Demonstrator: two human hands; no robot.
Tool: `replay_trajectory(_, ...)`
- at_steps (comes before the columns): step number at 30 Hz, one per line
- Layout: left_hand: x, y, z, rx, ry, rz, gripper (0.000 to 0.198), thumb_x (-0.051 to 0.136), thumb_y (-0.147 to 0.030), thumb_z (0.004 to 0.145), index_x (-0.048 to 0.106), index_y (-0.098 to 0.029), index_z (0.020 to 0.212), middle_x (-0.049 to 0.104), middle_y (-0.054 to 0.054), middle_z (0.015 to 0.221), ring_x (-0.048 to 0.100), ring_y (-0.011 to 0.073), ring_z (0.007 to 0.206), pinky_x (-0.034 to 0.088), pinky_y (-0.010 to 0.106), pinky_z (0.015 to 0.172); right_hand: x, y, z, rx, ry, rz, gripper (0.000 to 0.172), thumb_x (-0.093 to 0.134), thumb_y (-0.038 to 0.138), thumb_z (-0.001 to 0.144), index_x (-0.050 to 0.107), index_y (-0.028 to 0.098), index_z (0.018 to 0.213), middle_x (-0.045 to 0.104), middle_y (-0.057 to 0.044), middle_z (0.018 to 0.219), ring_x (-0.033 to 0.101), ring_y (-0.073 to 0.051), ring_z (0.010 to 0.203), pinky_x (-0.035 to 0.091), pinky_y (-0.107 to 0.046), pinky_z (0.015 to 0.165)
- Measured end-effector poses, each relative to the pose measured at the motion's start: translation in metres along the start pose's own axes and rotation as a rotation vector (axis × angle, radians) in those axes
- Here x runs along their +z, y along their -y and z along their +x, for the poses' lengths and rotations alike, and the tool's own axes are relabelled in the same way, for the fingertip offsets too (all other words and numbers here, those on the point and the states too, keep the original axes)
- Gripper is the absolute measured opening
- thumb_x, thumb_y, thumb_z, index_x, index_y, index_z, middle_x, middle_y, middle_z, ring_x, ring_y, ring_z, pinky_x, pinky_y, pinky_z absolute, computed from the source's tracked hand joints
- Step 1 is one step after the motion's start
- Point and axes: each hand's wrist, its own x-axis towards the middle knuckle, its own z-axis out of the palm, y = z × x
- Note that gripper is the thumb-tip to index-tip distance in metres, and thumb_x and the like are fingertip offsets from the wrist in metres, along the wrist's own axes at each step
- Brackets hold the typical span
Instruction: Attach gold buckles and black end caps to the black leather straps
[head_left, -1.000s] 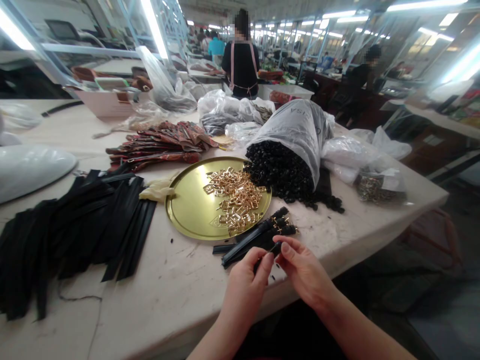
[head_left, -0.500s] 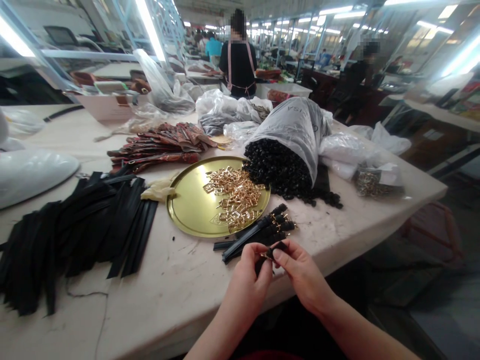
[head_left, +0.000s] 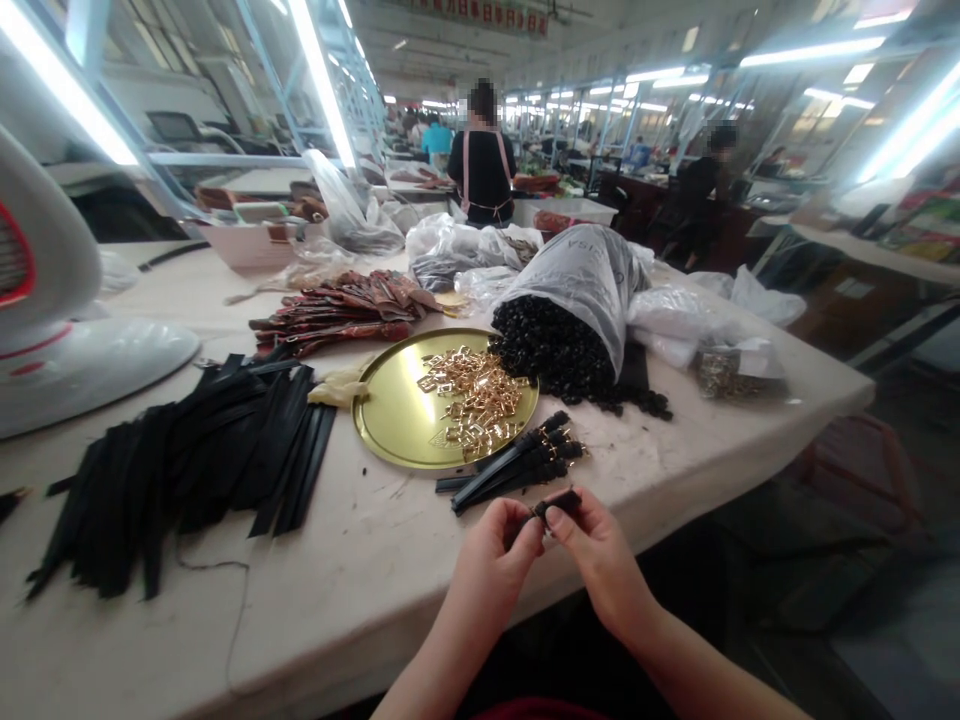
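Observation:
Close to the table's front edge, my left hand (head_left: 504,540) and my right hand (head_left: 589,530) meet, both closed on one black strap (head_left: 561,502). Fingers and thumbs pinch it from either side, and much of it is hidden; whether a buckle sits on it I cannot make out. Just beyond my hands lies a small stack of black straps with gold buckles (head_left: 525,465). Behind that stack, a round gold tray (head_left: 390,440) carries a heap of loose gold buckles (head_left: 480,395). Black loops or small pieces (head_left: 551,345) spill out of a plastic bag (head_left: 574,270) beside the tray.
Many long black strips (head_left: 202,450) lie on the left of the table (head_left: 360,600). Reddish patterned strips (head_left: 337,310) are piled behind the tray. A white appliance base (head_left: 105,365) stands at far left. A person in an apron (head_left: 481,165) is farther back.
The camera view has tilted up and shifted a little left. My hands stay together on the black strap, which now lies straighter between the right fingers.

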Motion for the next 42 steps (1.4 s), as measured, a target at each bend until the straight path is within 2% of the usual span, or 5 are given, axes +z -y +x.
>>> replay_trajectory(10, 0.002, 0.003, -0.008, -0.143, 0.175, 0.008, 0.014, 0.046, -0.031, 0.077, 0.047, -0.018, 0.073, 0.060, -0.001, 0.064, 0.046, 0.0068, 0.036, 0.034, 0.019, 0.037, -0.017, -0.009, 0.011, -0.395, -0.176, -0.527, 0.008, 0.060, 0.026, 0.076, 0.057, 0.023, 0.082, 0.058, -0.002, 0.079, 0.054, -0.018, 0.075, 0.042, -0.030, 0.070)
replay_trajectory(17, 0.000, 0.010, 0.000, -0.150, 0.078, -0.094, 0.021, 0.049, -0.038, 0.077, 0.049, -0.017, 0.072, 0.049, -0.007, 0.054, 0.041, 0.0051, 0.036, 0.031, 0.016, 0.034, -0.018, -0.004, -0.011, -0.568, 0.129, -0.557, 0.025, 0.054, 0.025, 0.079, 0.060, 0.024, 0.103, 0.053, -0.008, 0.097, 0.051, -0.023, 0.091, 0.042, -0.037, 0.080)
replay_trajectory(24, -0.002, 0.009, 0.009, -0.201, 0.171, -0.066, 0.020, 0.050, -0.036, 0.076, 0.054, -0.016, 0.075, 0.050, -0.005, 0.057, 0.047, 0.0087, 0.045, 0.039, 0.020, 0.041, -0.020, -0.003, 0.001, -0.291, 0.065, -0.493, 0.019, 0.060, 0.023, 0.077, 0.055, 0.024, 0.096, 0.052, -0.003, 0.091, 0.052, -0.018, 0.085, 0.043, -0.031, 0.076)
replay_trajectory(28, -0.006, 0.002, 0.015, -0.100, 0.263, 0.034, 0.020, 0.048, -0.029, 0.078, 0.061, -0.015, 0.085, 0.060, 0.001, 0.074, 0.055, 0.0142, 0.069, 0.045, 0.025, 0.064, -0.029, 0.005, 0.020, 0.032, 0.347, -0.392, 0.041, 0.062, 0.031, 0.075, 0.049, 0.021, 0.113, 0.054, -0.005, 0.101, 0.052, -0.018, 0.088, 0.043, -0.032, 0.077)
replay_trajectory(42, -0.015, 0.007, 0.026, -0.211, 0.443, 0.026, 0.021, 0.046, -0.026, 0.081, 0.058, -0.016, 0.096, 0.063, 0.002, 0.075, 0.057, 0.0135, 0.065, 0.043, 0.024, 0.059, -0.042, -0.005, 0.042, 0.151, 0.218, -0.287, 0.022, 0.060, 0.031, 0.076, 0.043, 0.019, 0.072, 0.048, 0.003, 0.070, 0.047, -0.012, 0.065, 0.039, -0.025, 0.061)
